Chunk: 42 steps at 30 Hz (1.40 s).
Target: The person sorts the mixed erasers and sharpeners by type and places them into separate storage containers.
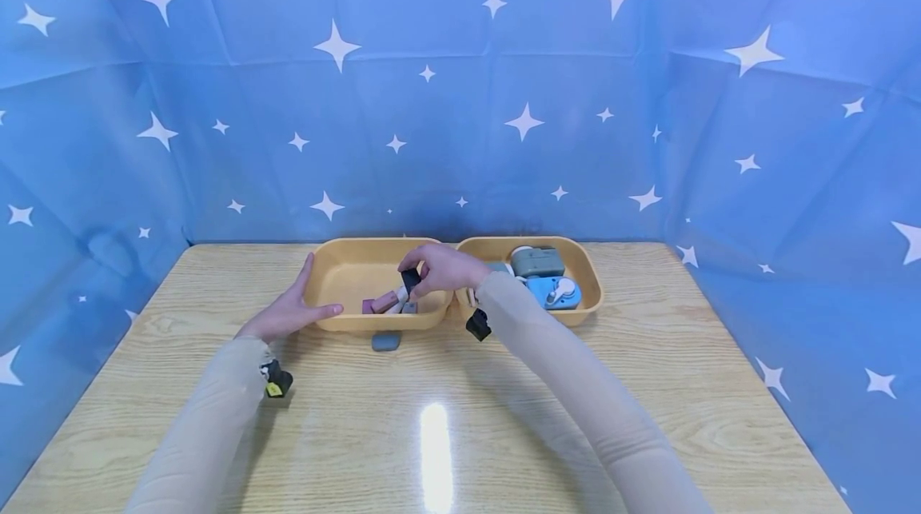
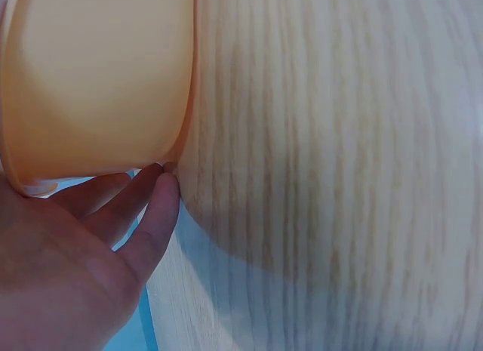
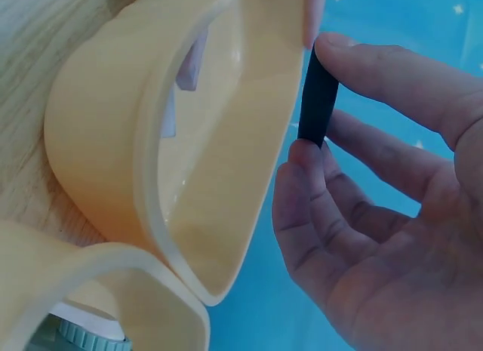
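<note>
My right hand [image 1: 439, 268] pinches a small flat dark block [image 3: 318, 98] between thumb and fingertips, above the right end of the left tan bin [image 1: 360, 274]. In the head view this dark block [image 1: 411, 280] stands tilted over the bin. Inside lie mauve blocks [image 1: 384, 303] and a few pale pieces [image 1: 400, 306], partly hidden by the front wall. My left hand [image 1: 291, 312] rests against the bin's left front corner, thumb along the front and fingers stretched along the left side. In the left wrist view, its fingers [image 2: 151, 223] touch the outer wall.
A second tan bin [image 1: 592, 290] adjoins on the right, holding a grey-green toy piece [image 1: 538, 261] and a blue piece with a white part [image 1: 554, 292]. A blue-grey block [image 1: 385, 341] lies on the wooden table [image 1: 345, 434] before the left bin. A starry blue curtain [image 1: 432, 114] surrounds the table.
</note>
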Each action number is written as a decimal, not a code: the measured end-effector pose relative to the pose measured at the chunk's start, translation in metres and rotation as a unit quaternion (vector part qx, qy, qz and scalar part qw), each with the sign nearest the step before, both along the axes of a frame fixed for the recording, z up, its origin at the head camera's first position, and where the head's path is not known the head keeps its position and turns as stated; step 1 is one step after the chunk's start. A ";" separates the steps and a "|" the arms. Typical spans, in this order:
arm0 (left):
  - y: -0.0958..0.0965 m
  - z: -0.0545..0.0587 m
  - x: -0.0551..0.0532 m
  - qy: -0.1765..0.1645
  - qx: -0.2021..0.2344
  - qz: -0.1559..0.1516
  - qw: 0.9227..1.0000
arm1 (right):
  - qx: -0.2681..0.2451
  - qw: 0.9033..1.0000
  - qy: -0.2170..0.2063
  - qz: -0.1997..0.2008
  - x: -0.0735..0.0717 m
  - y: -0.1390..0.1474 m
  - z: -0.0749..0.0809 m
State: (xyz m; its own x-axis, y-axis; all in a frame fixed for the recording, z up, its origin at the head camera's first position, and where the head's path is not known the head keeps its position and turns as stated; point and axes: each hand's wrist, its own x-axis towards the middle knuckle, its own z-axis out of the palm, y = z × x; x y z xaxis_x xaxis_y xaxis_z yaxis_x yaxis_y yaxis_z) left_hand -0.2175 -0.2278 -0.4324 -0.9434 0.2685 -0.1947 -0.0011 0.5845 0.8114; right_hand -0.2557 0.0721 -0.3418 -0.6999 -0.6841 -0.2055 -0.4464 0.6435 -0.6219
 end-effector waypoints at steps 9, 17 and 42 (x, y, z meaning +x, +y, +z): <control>0.000 -0.003 0.000 0.008 0.004 -0.005 1.000 | -0.009 0.999 -0.016 -0.028 -0.009 0.001 -0.008; 0.000 -0.003 -0.001 0.010 0.006 -0.005 1.000 | -0.018 0.999 -0.012 -0.039 -0.006 0.006 -0.012; -0.001 -0.002 -0.002 0.012 0.004 -0.004 1.000 | -0.073 0.995 0.020 0.060 0.029 -0.006 -0.021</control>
